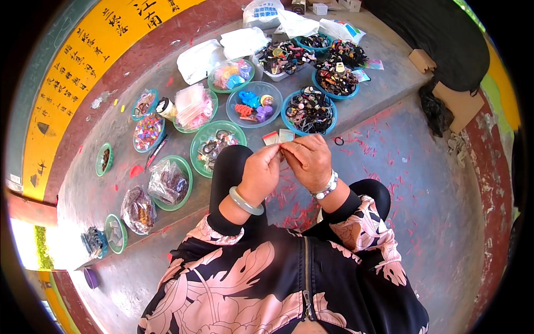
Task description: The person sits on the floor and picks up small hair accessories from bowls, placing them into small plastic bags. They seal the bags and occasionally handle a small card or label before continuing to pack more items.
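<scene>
My left hand [261, 173] and my right hand [309, 162] meet in front of me, fingertips pinched together. Whatever lies between the fingers is too small or hidden to make out. Just beyond the fingertips show two small flat cards, a red and white card [271, 138] and a pale card [286, 135]; I cannot tell whether the fingers touch them. A blue-rimmed basin [285, 114] of dark hair ties is close to my right hand. Near my left hand stands a green basin [194, 150] with dark rings and small pieces. A single black hair tie [339, 141] lies right of my hands.
On the raised ledge are a clear bowl [229, 103] of colourful pieces, a green basin [214, 114] of pink bags, and a blue basin [136, 136] of bright bits. A bagged dark bundle [137, 210] lies at the left. Red scraps [384, 167] litter the lower floor.
</scene>
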`<control>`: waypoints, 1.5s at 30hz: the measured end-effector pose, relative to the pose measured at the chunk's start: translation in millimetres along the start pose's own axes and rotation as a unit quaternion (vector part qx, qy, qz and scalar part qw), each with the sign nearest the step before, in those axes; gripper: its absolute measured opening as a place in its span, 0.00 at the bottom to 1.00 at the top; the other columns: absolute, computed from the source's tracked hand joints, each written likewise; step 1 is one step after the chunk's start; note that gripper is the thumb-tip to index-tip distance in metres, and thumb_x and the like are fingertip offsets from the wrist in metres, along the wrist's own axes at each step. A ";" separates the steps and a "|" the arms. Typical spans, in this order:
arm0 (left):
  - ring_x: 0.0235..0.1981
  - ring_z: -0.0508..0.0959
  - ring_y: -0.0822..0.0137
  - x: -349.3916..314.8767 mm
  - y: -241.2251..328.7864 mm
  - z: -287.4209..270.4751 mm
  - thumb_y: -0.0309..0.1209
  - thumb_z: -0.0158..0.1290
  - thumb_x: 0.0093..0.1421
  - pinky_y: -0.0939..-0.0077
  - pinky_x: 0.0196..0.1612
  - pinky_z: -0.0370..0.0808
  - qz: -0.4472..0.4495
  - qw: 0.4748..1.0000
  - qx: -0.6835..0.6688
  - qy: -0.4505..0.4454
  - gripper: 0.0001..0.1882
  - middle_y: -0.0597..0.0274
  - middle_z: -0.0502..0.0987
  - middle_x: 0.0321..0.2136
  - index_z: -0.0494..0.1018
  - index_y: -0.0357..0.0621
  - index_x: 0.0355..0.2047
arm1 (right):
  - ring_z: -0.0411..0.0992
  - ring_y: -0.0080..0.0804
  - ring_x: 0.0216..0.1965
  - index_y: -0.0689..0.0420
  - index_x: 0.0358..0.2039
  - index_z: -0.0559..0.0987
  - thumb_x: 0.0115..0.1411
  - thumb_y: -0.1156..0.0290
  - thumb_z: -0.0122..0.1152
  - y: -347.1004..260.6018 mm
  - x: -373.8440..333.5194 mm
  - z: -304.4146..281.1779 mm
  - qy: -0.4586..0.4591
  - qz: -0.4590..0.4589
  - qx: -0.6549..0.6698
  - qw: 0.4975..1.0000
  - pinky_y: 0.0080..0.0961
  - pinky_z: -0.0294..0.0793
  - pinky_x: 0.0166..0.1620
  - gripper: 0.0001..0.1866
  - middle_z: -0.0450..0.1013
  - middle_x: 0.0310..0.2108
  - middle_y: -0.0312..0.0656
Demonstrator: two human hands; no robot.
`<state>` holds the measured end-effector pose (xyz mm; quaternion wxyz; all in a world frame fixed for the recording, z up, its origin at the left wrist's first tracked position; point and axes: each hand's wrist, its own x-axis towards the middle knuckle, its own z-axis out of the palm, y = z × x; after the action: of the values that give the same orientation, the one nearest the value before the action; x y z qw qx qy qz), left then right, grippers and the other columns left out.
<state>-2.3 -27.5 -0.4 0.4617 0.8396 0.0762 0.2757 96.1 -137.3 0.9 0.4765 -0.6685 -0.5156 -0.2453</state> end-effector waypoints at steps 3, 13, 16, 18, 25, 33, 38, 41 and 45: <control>0.31 0.75 0.51 0.5 -0.3 0.6 0.20 0.44 0.53 0.69 0.34 0.72 0.018 0.999 0.030 -0.009 0.11 0.47 0.74 0.30 0.70 0.34 0.37 | 0.69 0.34 0.26 0.54 0.27 0.77 0.41 0.75 0.62 0.6 -0.7 0.4 -0.001 -0.001 -0.014 1.000 0.28 0.64 0.31 0.09 0.71 0.24 0.35; 0.34 0.73 0.47 -0.1 -1.5 1.3 0.19 0.43 0.52 0.66 0.37 0.71 0.023 0.998 0.063 -0.017 0.11 0.45 0.74 0.32 0.70 0.35 0.37 | 0.68 0.33 0.25 0.54 0.25 0.75 0.39 0.74 0.60 -1.5 -0.7 2.4 -0.034 -0.029 -0.058 0.997 0.29 0.64 0.31 0.09 0.67 0.21 0.35; 0.35 0.73 0.48 -1.2 -1.5 1.7 0.19 0.43 0.52 0.65 0.37 0.72 0.025 0.996 0.079 -0.020 0.12 0.45 0.74 0.32 0.70 0.35 0.37 | 0.68 0.34 0.25 0.54 0.25 0.74 0.39 0.74 0.60 -2.5 -1.1 2.4 -0.043 -0.030 -0.065 0.996 0.29 0.64 0.31 0.09 0.67 0.22 0.35; 0.36 0.73 0.48 -2.0 -1.7 1.7 0.19 0.42 0.52 0.65 0.38 0.72 0.029 0.996 0.084 -0.019 0.12 0.45 0.74 0.33 0.70 0.35 0.37 | 0.68 0.34 0.25 0.54 0.24 0.74 0.39 0.74 0.60 -2.7 -1.7 3.6 -0.046 -0.028 -0.066 0.996 0.29 0.64 0.31 0.08 0.67 0.21 0.35; 0.37 0.73 0.48 -0.7 3.1 2.7 0.19 0.42 0.51 0.65 0.39 0.71 0.042 0.995 0.089 -0.025 0.13 0.46 0.74 0.34 0.70 0.36 0.37 | 0.67 0.35 0.24 0.53 0.21 0.72 0.39 0.73 0.59 -2.3 -2.7 5.5 -0.040 -0.019 -0.070 0.997 0.30 0.64 0.30 0.06 0.65 0.20 0.36; 0.38 0.73 0.49 -1.2 -1.0 1.2 0.18 0.42 0.51 0.65 0.39 0.72 0.039 0.994 0.101 -0.032 0.13 0.46 0.74 0.35 0.70 0.35 0.37 | 0.68 0.36 0.25 0.54 0.22 0.73 0.39 0.74 0.59 -0.8 -3.0 6.0 -0.051 -0.008 -0.046 0.998 0.31 0.64 0.31 0.07 0.67 0.20 0.37; 0.38 0.73 0.49 -4.2 -8.6 1.1 0.18 0.41 0.50 0.65 0.40 0.71 0.040 0.992 0.109 -0.043 0.14 0.46 0.73 0.36 0.69 0.35 0.38 | 0.68 0.36 0.24 0.54 0.22 0.73 0.39 0.74 0.59 0.4 -3.7 6.3 -0.066 -0.012 -0.040 0.997 0.31 0.64 0.31 0.07 0.67 0.20 0.37; 0.38 0.73 0.49 -4.9 -10.6 1.8 0.18 0.41 0.50 0.65 0.40 0.71 0.041 0.992 0.112 -0.044 0.13 0.46 0.73 0.35 0.69 0.35 0.37 | 0.67 0.36 0.24 0.54 0.21 0.72 0.39 0.74 0.59 0.7 -5.0 8.2 -0.068 -0.010 -0.048 0.996 0.31 0.63 0.30 0.06 0.66 0.20 0.37; 0.38 0.73 0.49 -3.9 -7.6 1.7 0.18 0.42 0.50 0.64 0.39 0.71 0.048 0.992 0.110 -0.044 0.13 0.46 0.73 0.35 0.69 0.34 0.37 | 0.67 0.36 0.24 0.54 0.20 0.71 0.39 0.74 0.59 1.3 -7.1 11.5 -0.060 -0.008 -0.056 0.997 0.31 0.63 0.30 0.06 0.66 0.19 0.37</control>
<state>-3.6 -26.0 -8.9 0.3558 0.8993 0.0448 0.2503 92.9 -130.2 -10.3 0.4048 -0.7037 -0.5339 -0.2366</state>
